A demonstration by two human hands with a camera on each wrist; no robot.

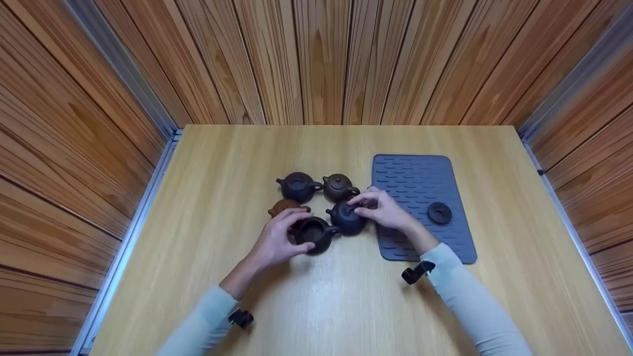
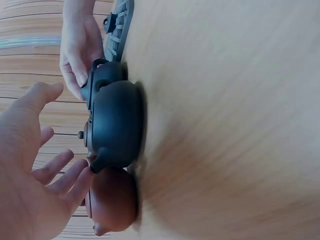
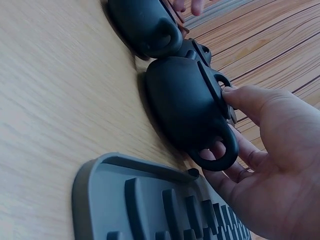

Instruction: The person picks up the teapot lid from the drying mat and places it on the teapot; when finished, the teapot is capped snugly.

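My left hand (image 1: pixel 276 238) spreads over the near side of a lidless dark teapot (image 1: pixel 322 243), thumb and fingers apart. In the left wrist view its fingertips come close to that pot's spout (image 2: pixel 100 160). Just right of this pot stands a second dark teapot (image 1: pixel 348 226). My right hand (image 1: pixel 388 211) pinches that teapot's lid (image 3: pixel 230 111) at the top, with the thumb on the near side and other fingers behind the handle (image 3: pixel 231 155). The lid sits on or very near the pot's mouth. A reddish-brown teapot (image 1: pixel 281 205) is partly hidden behind my left hand.
Behind stand another dark teapot (image 1: pixel 298 185) and a brown lidded teapot (image 1: pixel 338 186), close together. To the right lies a grey ridged mat (image 1: pixel 410 178) bearing a round dark lid (image 1: pixel 439 213). Wood-panelled walls border the table (image 1: pixel 222 163) at the back and sides.
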